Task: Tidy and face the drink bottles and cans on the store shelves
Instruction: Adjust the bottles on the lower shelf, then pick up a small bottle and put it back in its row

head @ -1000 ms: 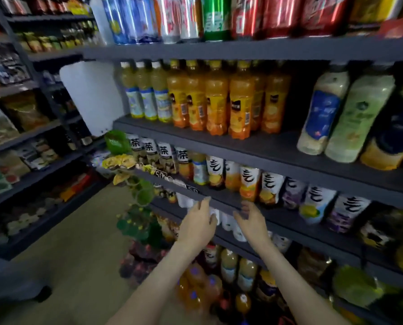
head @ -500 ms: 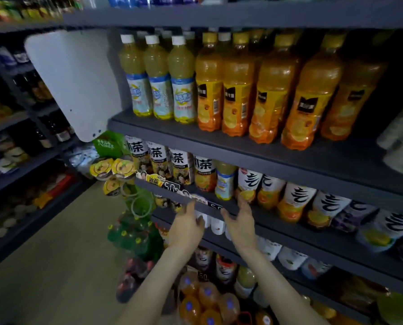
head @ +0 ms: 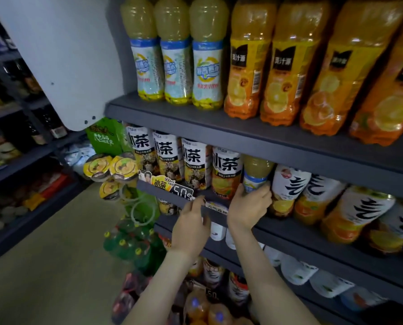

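Note:
On the middle shelf [head: 296, 227] a small yellow juice bottle with a blue label [head: 256, 171] stands between the white-labelled iced tea bottles [head: 226, 171] and the white-and-orange bottles [head: 289, 188]. My right hand [head: 249, 205] grips the lower part of that small bottle. Just left of it, my left hand [head: 191, 221] hovers at the shelf's front edge by the price tag [head: 181, 191], its fingers loosely curled around nothing. Pale yellow bottles [head: 179, 55] and orange juice bottles [head: 287, 64] fill the shelf above.
A white panel [head: 62, 57] hangs at the shelf end on the left. Yellow-lidded cups [head: 109, 167] and green bottles [head: 130, 245] hang beside the aisle floor [head: 45, 266]. More bottles crowd the lower shelves [head: 313, 275].
The view has moved closer to the shelves. My right hand rose from the shelf edge and took hold of the small blue-labelled bottle. My left hand stayed near the price tag.

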